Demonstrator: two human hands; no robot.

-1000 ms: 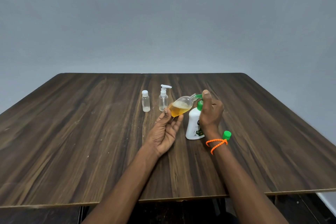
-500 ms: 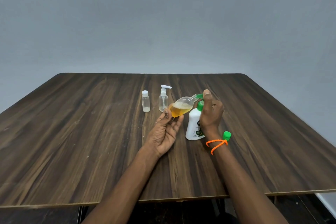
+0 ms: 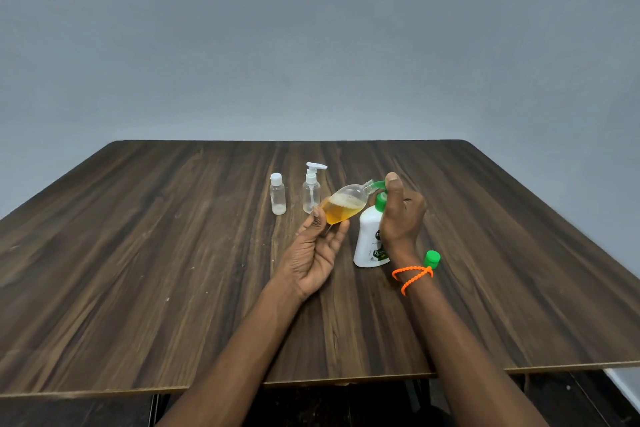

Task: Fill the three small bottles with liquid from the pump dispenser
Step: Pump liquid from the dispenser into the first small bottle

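Note:
My left hand [image 3: 313,253] holds a small clear bottle [image 3: 343,206] tilted on its side, its base pinched between thumb and fingertips, its mouth against the green pump nozzle. Amber liquid with foam fills about half of it. My right hand [image 3: 401,215] wraps the neck of the white pump dispenser [image 3: 369,243], with a finger on top of the green pump head. Two more small bottles stand behind on the table: a clear capped one [image 3: 277,198] and a clear one with a white pump top [image 3: 311,189].
A green cap [image 3: 432,258] lies on the dark wooden table [image 3: 138,270] just right of my right wrist, which wears an orange beaded band [image 3: 412,276]. The table's front edge runs close below my forearms. A grey wall stands behind.

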